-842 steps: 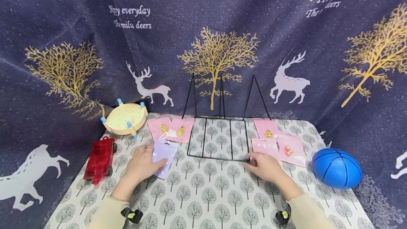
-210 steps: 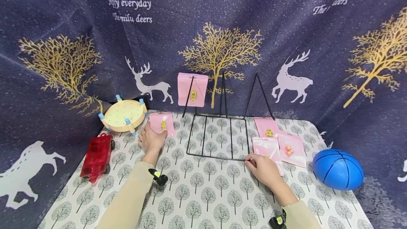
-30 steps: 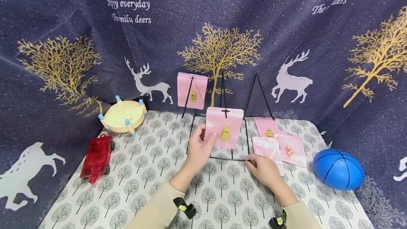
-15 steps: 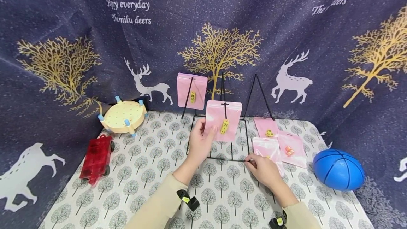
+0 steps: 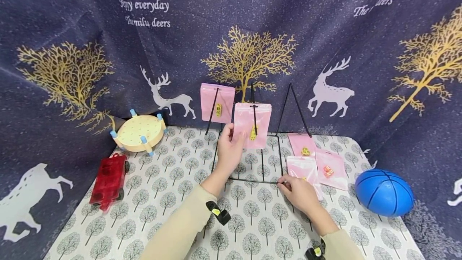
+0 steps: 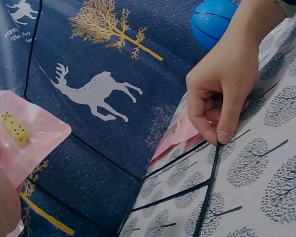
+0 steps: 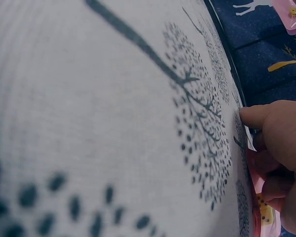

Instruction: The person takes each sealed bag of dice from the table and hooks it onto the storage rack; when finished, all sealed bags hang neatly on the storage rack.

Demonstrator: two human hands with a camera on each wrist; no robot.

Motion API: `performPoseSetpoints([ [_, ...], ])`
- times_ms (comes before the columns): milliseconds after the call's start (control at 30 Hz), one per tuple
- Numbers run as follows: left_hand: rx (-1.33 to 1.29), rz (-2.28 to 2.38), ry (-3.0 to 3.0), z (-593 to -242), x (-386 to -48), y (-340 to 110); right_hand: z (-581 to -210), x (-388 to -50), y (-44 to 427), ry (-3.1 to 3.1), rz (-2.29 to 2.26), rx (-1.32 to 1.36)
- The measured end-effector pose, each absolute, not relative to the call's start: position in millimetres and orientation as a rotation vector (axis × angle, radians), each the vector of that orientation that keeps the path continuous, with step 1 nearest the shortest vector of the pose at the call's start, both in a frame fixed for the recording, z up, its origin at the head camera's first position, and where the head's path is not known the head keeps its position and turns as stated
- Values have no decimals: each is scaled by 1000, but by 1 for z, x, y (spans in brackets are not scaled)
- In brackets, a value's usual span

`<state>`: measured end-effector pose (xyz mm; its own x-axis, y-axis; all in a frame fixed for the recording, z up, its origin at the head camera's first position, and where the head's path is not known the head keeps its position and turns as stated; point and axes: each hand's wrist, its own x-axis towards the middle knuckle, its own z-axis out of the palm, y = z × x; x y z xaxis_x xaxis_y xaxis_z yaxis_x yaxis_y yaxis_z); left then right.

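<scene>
My left hand [image 5: 231, 149] pinches a pink zip bag [image 5: 261, 119] by its left side, with yellow dice [image 6: 15, 129] showing through. The black middle prong of the wire rack [image 5: 249, 180] runs through or in front of the bag's hang hole; its tip lies over the dice in the head view. My right hand [image 5: 299, 191] pinches the rack's front right corner, which the left wrist view shows between thumb and finger. On the left prong another pink bag [image 5: 209, 99] with yellow dice hangs, a purplish edge behind its top. The right prong [image 5: 300, 109] bears nothing.
Several pink bags [image 5: 331, 167] lie right of the rack, one partly behind my right hand. A blue ball [image 5: 384, 192] sits at the right edge. On the left are a red toy car [image 5: 109, 179] and an upturned cream stool [image 5: 140, 133] with blue-tipped legs.
Over the last second the left hand raised the bag and moved it back along the middle prong. Seven seconds ago that hand was at a bag on the left. The right hand stays put.
</scene>
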<state>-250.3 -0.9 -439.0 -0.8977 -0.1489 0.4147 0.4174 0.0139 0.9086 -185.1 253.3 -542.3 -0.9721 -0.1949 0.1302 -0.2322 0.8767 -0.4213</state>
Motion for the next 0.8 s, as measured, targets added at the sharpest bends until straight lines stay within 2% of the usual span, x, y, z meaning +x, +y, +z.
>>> performPoseSetpoints([
  [800, -117, -1959, -1915, -421, -300, 7, -541, -185, 254, -2969, 686, 340],
])
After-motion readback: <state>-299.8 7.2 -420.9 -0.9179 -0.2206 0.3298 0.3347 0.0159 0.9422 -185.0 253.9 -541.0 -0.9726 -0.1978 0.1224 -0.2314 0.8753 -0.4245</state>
